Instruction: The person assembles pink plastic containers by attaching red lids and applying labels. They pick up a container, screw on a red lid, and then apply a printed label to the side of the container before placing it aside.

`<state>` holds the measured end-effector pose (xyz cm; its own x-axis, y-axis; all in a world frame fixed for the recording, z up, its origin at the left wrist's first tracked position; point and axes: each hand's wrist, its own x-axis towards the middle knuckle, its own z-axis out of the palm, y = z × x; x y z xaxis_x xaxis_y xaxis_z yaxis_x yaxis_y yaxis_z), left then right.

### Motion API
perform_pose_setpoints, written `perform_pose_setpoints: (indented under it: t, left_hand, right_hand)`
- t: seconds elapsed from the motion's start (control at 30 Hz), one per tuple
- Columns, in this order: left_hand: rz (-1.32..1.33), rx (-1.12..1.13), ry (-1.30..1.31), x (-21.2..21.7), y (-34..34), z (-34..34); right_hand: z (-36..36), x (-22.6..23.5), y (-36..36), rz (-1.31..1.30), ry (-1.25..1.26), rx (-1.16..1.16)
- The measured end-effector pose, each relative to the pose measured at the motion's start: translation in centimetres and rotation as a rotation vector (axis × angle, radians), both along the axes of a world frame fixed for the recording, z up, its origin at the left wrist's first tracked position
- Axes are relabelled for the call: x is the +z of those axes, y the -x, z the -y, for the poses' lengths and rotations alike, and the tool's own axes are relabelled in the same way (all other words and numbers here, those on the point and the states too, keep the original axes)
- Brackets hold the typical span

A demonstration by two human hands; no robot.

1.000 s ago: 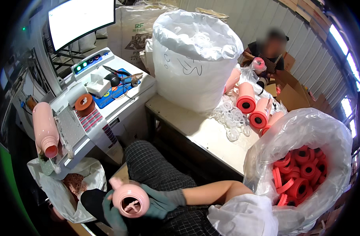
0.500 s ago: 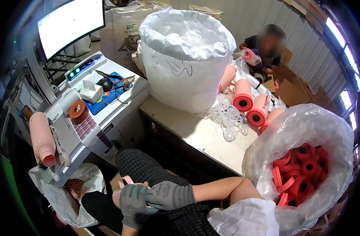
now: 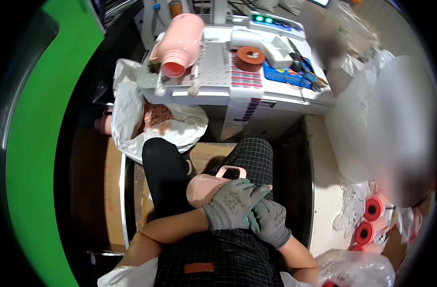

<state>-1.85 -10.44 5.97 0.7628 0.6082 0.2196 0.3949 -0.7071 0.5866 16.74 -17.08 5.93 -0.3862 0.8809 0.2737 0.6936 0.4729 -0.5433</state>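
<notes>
At your waist, a brown patch (image 3: 199,267) showed on your dark checked clothing, and a clear plastic bag (image 3: 359,268) bulged at the lower right. Your gloved left hand (image 3: 233,204) was clamped over the pink bottle (image 3: 202,189), which lay on its side above your lap, its base toward your left and its looped handle pointing away from you. Your gloved right hand (image 3: 271,222) met the left at the bottle's other end, fingers bent and touching your left glove; you had that end covered, so I cannot tell whether the right gripped anything.

Beyond your right knee ran a pale desk (image 3: 323,201), with clear rings (image 3: 345,210) heaped near pink cylinders with red ends (image 3: 373,208). Past your left knee, a white bag (image 3: 180,126) sagged around a crumbly brownish-pink mass (image 3: 156,115).

Farther out, on the white workstation (image 3: 194,94), a second pink bottle (image 3: 186,40) lay with its mouth facing you, just beside a perforated plate (image 3: 213,57). To its right sat a brown roll (image 3: 250,59), a blue mat (image 3: 280,75) and a white box (image 3: 277,52). Behind them, a control panel (image 3: 280,22) showed green lights.
</notes>
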Motion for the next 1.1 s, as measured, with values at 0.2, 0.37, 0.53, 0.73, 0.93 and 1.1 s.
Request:
perform_pose_setpoints:
  t: [0.2,0.37,0.53,0.73,0.93,1.1]
  left_hand:
    - [0.159,0.111,0.071,-1.8,2.0,1.1]
    - [0.175,0.017,0.039,-1.3,1.7,0.9]
    - [0.460,0.306,0.092,-2.7,7.7,-0.9]
    - [0.187,0.057,-0.053,-0.8,4.9,2.0]
    - [0.147,0.101,0.035,1.7,6.4,-0.3]
    - [0.434,0.263,0.368,2.5,7.2,-1.1]
  right_hand:
    - [-0.8,-0.9,1.1,0.040,-0.161,0.131]
    - [-2.7,3.2,-2.2,0.093,0.084,0.489]
    - [-1.1,4.5,-10.0,-0.451,-0.324,-0.240]
    - [-9.7,2.8,4.0,-0.359,-0.143,-0.097]
    - [-13.0,1.0,4.6,-0.420,-0.280,-0.209]
    - [-7.0,-3.8,-1.7,-0.522,-0.149,-0.334]
